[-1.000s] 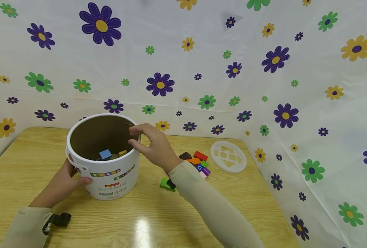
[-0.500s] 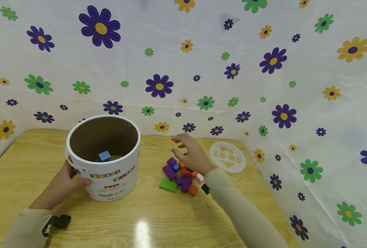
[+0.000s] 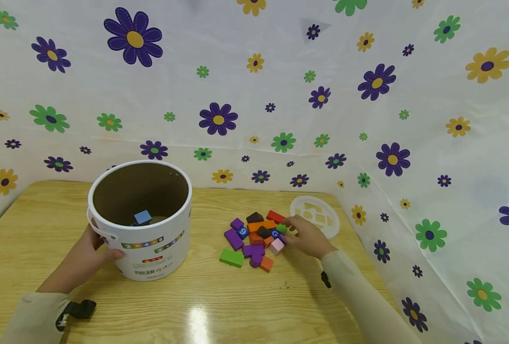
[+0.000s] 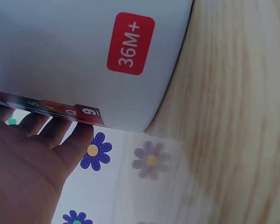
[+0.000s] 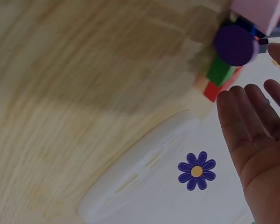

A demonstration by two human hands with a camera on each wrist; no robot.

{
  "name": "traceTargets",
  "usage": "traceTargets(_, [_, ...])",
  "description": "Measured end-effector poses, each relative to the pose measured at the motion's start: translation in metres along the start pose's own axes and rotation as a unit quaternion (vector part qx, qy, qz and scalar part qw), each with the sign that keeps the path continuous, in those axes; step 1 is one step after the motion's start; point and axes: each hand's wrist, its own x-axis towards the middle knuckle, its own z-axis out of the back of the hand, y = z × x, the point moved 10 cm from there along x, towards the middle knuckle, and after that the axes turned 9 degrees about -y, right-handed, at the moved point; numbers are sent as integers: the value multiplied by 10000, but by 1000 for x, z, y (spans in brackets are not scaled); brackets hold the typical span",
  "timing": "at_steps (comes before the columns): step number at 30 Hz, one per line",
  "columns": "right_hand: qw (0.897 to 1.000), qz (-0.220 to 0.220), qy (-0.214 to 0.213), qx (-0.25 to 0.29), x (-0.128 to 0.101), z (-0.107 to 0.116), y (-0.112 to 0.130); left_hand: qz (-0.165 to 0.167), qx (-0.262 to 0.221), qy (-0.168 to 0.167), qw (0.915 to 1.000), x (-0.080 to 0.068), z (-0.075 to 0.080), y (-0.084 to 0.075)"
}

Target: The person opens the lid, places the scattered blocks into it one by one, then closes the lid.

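Observation:
A white bucket (image 3: 151,248) with printed sums stands upright at the left, with a light blue block (image 3: 142,218) visible inside. My left hand (image 3: 81,258) holds its near left side, thumb on the front and fingers along the wall, as the left wrist view shows. To the right lies a pile of coloured toy blocks, including a pink block (image 3: 276,246), an orange bar (image 3: 261,226) and a green block (image 3: 231,258). My right hand (image 3: 309,239) hovers at the pile's right edge, fingers extended and apart. In the right wrist view a purple round block (image 5: 234,45) is near its fingertips.
A white disc lid with cut-out shapes (image 3: 328,228) lies behind my right hand. The wooden table (image 3: 185,310) ends at a flower-printed cloth (image 3: 245,95) at the back and right.
My right hand has left the bucket's rim and moved right, past the blocks, to their right edge. A yellow block inside the bucket is no longer visible. My left hand stays on the bucket.

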Motion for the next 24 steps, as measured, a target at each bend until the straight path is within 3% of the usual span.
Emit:
traceTargets(4, [9990,196,280,-279,-5,-9,-5,-59,75,-9,10000,-2,1,1])
traceTargets(11, [9978,314,393,-438,-7,-18,-6,17,40,-12,10000,-2,1,2])
traceTargets(19, [9976,279,234,-583,-9,-12,-9,46,-8,-6,10000,0,1,2])
traceTargets(24, [9993,97,160,-314,-10,-9,-13,17,-28,0,10000,0,0,0])
